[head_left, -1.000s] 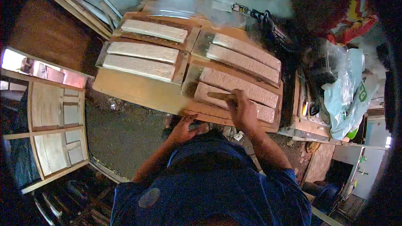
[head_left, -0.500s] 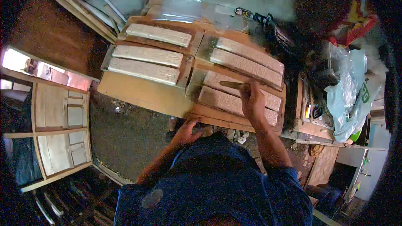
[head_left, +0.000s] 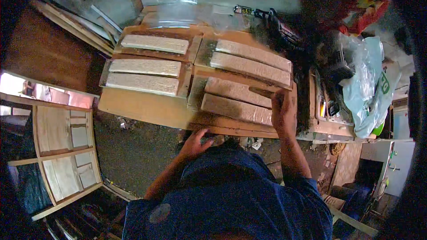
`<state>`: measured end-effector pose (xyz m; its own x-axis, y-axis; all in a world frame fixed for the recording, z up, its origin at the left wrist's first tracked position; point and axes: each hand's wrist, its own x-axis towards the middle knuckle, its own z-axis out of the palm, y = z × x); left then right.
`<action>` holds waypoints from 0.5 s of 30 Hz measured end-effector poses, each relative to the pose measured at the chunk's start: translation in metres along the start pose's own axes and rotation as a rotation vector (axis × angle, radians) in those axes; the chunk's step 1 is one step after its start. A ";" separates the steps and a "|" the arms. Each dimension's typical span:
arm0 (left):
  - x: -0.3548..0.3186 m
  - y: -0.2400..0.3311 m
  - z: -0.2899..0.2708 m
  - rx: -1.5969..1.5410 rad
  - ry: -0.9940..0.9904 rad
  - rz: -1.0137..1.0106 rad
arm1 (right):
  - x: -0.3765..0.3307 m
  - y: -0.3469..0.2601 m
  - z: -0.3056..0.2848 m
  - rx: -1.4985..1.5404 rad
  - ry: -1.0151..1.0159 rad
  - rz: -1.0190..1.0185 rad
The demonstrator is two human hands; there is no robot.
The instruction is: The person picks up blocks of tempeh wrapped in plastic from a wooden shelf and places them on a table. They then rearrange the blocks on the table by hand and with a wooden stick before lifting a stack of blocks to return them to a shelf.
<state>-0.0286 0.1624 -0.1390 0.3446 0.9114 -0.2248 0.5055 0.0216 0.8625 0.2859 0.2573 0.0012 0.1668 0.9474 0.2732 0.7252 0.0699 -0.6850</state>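
Note:
My right hand (head_left: 283, 114) is closed around a thin, flat, narrow-tipped tool (head_left: 261, 91), its tip pointing left. The hand is over the right ends of two long, pale, grainy slabs, a far slab (head_left: 235, 90) and a near slab (head_left: 235, 109), and covers part of them. Whether the tool touches the far slab I cannot tell. At the front edge of the wooden table (head_left: 142, 108), my left hand (head_left: 195, 144) holds nothing, thumb and fingers apart. More slabs like these lie on boards, including a pair (head_left: 251, 62) behind and several at the left (head_left: 143, 84).
Clear plastic sheets (head_left: 173, 14) lie at the table's back. To the right, a pale green plastic bag (head_left: 364, 84) hangs over a cluttered side surface. A dark bundle (head_left: 282, 29) sits at the back right. Wooden panels (head_left: 58, 126) stand at the left, beside the dark floor (head_left: 133, 144).
My right hand has moved right along the slabs with the tool, toward their right ends. My left hand stays by the table's front edge. The whole view has shifted slightly.

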 end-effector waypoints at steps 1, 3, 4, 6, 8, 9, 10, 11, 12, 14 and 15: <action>0.001 0.007 -0.002 0.023 -0.004 -0.005 | 0.000 0.012 -0.003 -0.074 -0.118 0.088; 0.003 0.010 -0.002 0.056 -0.006 0.004 | -0.005 0.031 -0.005 -0.062 -0.019 0.055; 0.003 0.006 0.000 0.064 -0.009 0.017 | -0.007 0.036 -0.008 -0.056 0.027 0.037; 0.004 -0.003 0.005 0.057 -0.005 0.043 | -0.005 0.044 -0.015 -0.067 0.021 0.068; 0.009 -0.006 0.007 0.030 0.000 0.073 | -0.004 0.057 -0.020 -0.086 -0.083 0.098; 0.009 -0.007 0.008 0.025 -0.013 0.054 | -0.008 0.063 -0.019 0.015 0.039 0.068; 0.009 0.000 0.007 0.020 -0.021 0.031 | -0.009 0.060 -0.022 0.007 0.084 0.076; 0.010 0.005 0.007 0.016 -0.028 0.008 | -0.010 0.053 -0.028 -0.002 0.129 0.085; 0.011 0.004 0.007 0.012 -0.024 0.007 | -0.010 0.050 -0.030 -0.011 0.174 0.094; 0.013 0.006 0.007 0.001 -0.024 0.012 | -0.012 0.059 -0.036 -0.041 0.114 0.078; 0.013 0.007 0.007 0.000 -0.037 0.003 | -0.015 0.060 -0.039 -0.060 0.151 0.069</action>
<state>-0.0151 0.1715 -0.1392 0.3750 0.8959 -0.2383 0.5042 0.0187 0.8634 0.3528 0.2350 -0.0180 0.3131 0.8912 0.3283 0.7463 -0.0171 -0.6654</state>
